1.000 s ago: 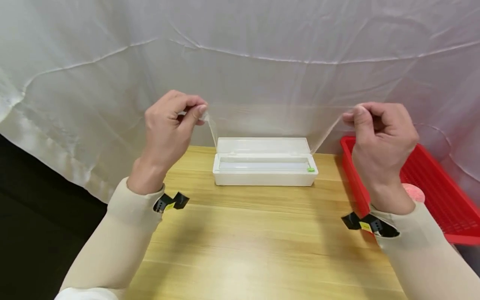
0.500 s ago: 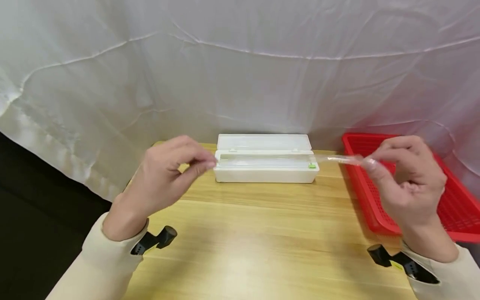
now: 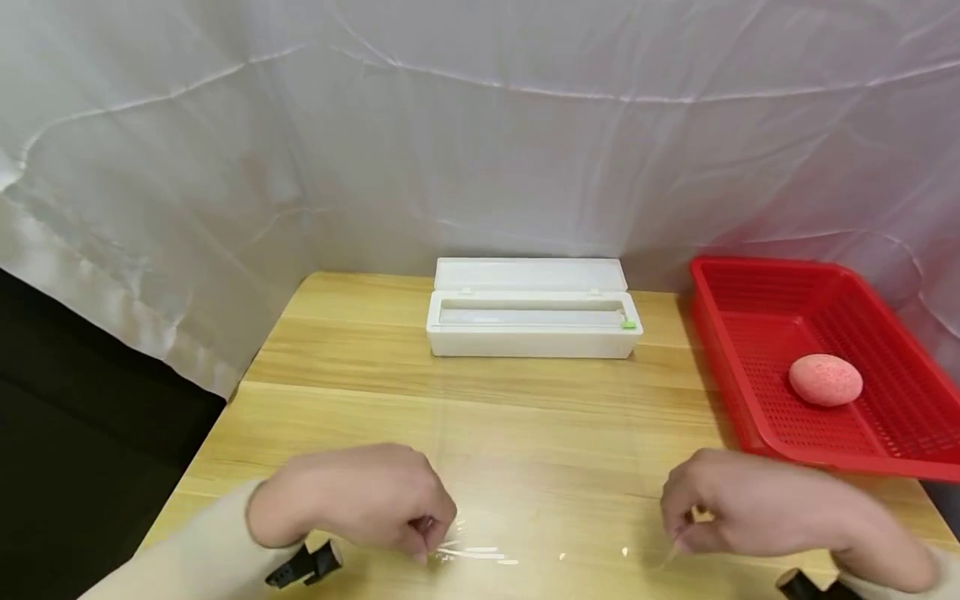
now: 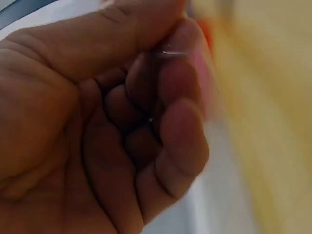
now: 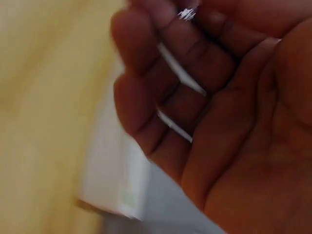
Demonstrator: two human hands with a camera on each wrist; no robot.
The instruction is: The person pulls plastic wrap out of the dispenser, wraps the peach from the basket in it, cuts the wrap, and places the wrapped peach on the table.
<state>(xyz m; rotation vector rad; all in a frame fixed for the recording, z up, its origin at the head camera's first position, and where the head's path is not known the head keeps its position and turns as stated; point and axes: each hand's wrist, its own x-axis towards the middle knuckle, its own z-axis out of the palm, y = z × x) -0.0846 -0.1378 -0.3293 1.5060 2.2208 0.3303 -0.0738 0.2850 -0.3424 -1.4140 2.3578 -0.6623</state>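
Note:
A clear sheet of cling film (image 3: 480, 551) lies stretched low over the front of the wooden table (image 3: 525, 417), showing only as faint glints. My left hand (image 3: 427, 533) pinches its left corner between thumb and forefinger. My right hand (image 3: 682, 533) pinches the right corner the same way. Both hands sit just above the tabletop near the front edge. In the left wrist view the left hand (image 4: 170, 51) has its fingers curled, thumb pressed on the forefinger over a sliver of film. In the right wrist view the right hand (image 5: 187, 14) pinches a bright bit of film.
A white film dispenser box (image 3: 531, 321) with its lid open stands at the back middle of the table. A red perforated basket (image 3: 720, 350) at the right holds a pink ball (image 3: 825, 379). White cloth hangs behind; the table's left edge drops to dark floor.
Both hands came down from chest height and toward me, drawing the film from above the box to the table's front. The pink ball, hidden before by my right hand, now shows.

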